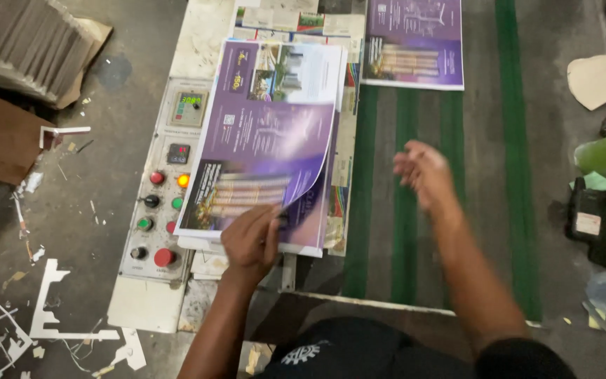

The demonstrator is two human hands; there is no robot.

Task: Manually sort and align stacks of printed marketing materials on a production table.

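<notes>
Machine bed (485, 175), grey with green belts (510, 140) running lengthwise. One purple printed sheet (415, 42) lies flat at its far end. Stack of purple printed sheets (268, 140) on left edge, beside control panel (159, 189). Paper scraps (50, 309) on floor (92, 126).

The left hand (250, 238) sits just below the middle of the frame, left of centre; its back faces the camera, the knuckles bent and the fingers (264, 216) curled forward and pressed down, the thumb hidden from view; its bare forearm runs down and slightly left to the bottom edge, the wrist nearly straight. The right hand (422, 172) hangs right of centre, a little higher than the left and well apart from it; it is blurred, open and holding nothing, the fingers loosely spread and pointing toward the left of the frame; its forearm slants down and right to the lower right, ending at a dark sleeve.
</notes>
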